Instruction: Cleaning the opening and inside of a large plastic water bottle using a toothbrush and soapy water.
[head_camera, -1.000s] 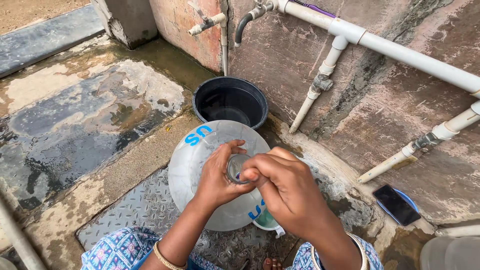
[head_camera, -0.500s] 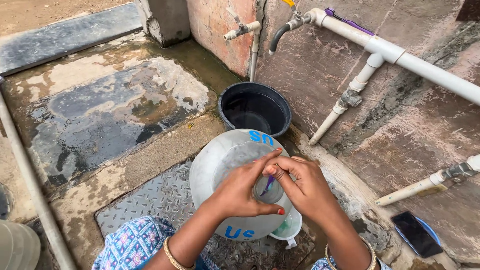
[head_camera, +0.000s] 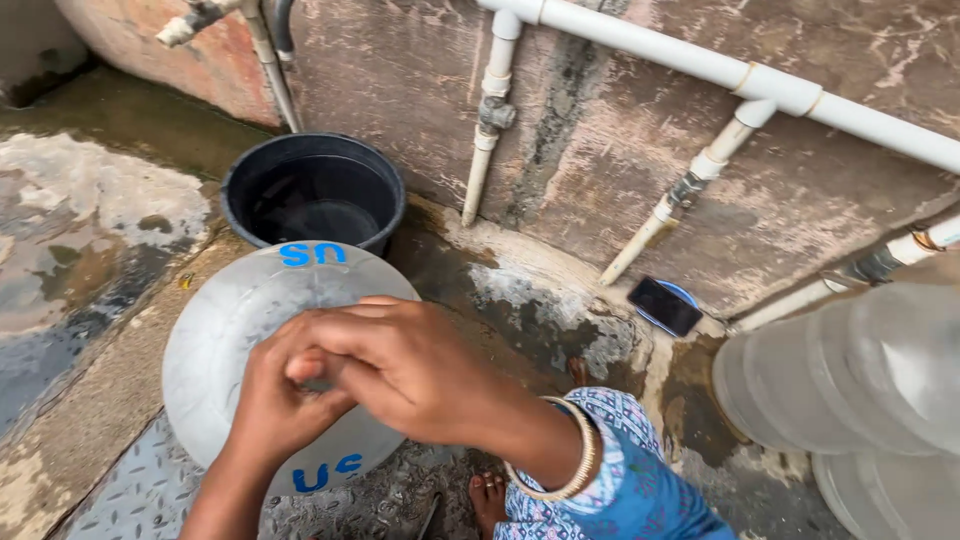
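Both hands clasped over the jug's (head_camera: 240, 340) mouth: left hand (head_camera: 275, 400) underneath, right hand (head_camera: 410, 365) on top gripping its cap, work there unfinished. Black bucket (head_camera: 313, 195) stands behind.

Wet concrete floor (head_camera: 90, 400): jug (head_camera: 230, 330), black bucket (head_camera: 312, 195), phone (head_camera: 665, 305)

Bucket (head_camera: 314, 196) behind the big jug (head_camera: 235, 330), phone (head_camera: 665, 305) to the right by the wall (head_camera: 620, 150).
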